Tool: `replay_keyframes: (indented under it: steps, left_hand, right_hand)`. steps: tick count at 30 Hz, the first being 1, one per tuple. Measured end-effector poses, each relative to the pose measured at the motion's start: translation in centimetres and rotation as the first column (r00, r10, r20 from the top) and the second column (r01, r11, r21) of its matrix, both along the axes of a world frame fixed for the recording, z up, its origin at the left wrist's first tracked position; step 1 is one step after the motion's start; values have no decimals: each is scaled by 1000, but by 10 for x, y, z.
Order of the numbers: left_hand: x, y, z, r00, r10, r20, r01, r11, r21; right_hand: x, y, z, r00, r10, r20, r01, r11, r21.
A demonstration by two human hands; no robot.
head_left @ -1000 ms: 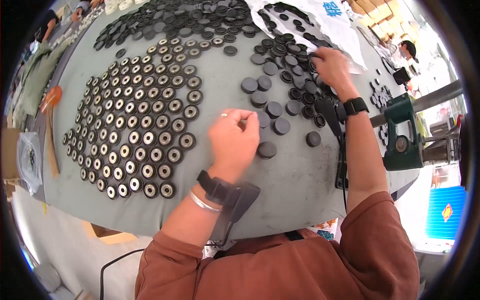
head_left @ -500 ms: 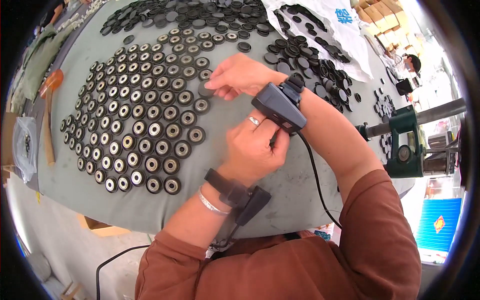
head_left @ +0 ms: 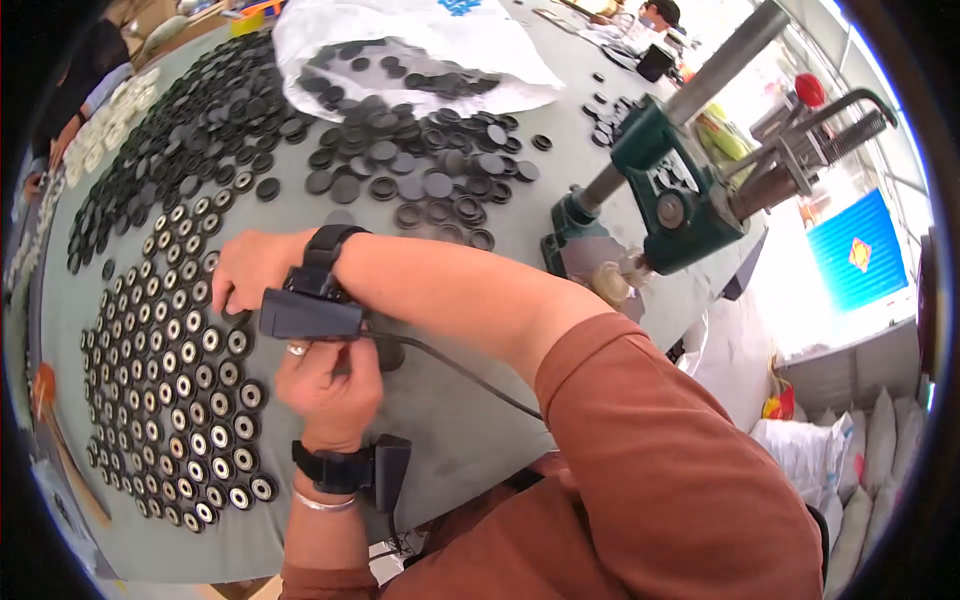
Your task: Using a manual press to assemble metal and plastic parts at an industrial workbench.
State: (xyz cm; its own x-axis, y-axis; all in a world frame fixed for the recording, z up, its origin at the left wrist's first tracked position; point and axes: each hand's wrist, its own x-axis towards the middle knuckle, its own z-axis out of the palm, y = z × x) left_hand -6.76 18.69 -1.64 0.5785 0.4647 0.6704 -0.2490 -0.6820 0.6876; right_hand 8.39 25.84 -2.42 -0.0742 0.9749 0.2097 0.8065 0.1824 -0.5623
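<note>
Using bearing array (head_left: pixel 183 387) on grey table (head_left: pixel 470 460) as reference. See right hand (head_left: pixel 255 270) over array's right edge, with fingers curled down at dark disc (head_left: pixel 237 319); can't tell if clamped on it or just touching. See left hand (head_left: pixel 330 390) just right of array, partly behind black wrist device (head_left: pixel 310 315), with fingers bent toward thumb; can't tell if gripping anything. Note single dark cap (head_left: pixel 390 355) right of array, just beside left hand. Find loose black caps (head_left: pixel 437 185) beyond array to the right, white sack (head_left: pixel 430 35) farther past, green press (head_left: pixel 665 195) well right, orange-headed mallet (head_left: pixel 43 388) left.
</note>
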Motion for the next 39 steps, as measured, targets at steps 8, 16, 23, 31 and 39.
replay_keyframes:
  steps: [8, 16, 23, 31, 39]
  left_hand:
    - [1, 2, -6, 986, 5, -168, -23, 994, -103]
    - [9, 8, -8, 965, 204, -163, -211, 977, -28]
    - [8, 8, -9, 979, 90, -184, -114, 986, -122]
    - [9, 9, -11, 987, 123, -106, -134, 985, -109]
    - [-61, -3, 18, 946, 108, -306, -167, 970, -176]
  right_hand:
    - [33, -111, 47, 855, -519, 11, 519, 855, -22]
    - [128, -203, 51, 83, -931, 354, 992, 111, 60]
    - [182, -196, 21, 238, -874, 423, 965, 261, -3]
    - [166, -192, 39, 155, -728, 667, 868, 423, 260]
    - [-19, -97, 60, 554, -503, -664, 376, 862, -339]
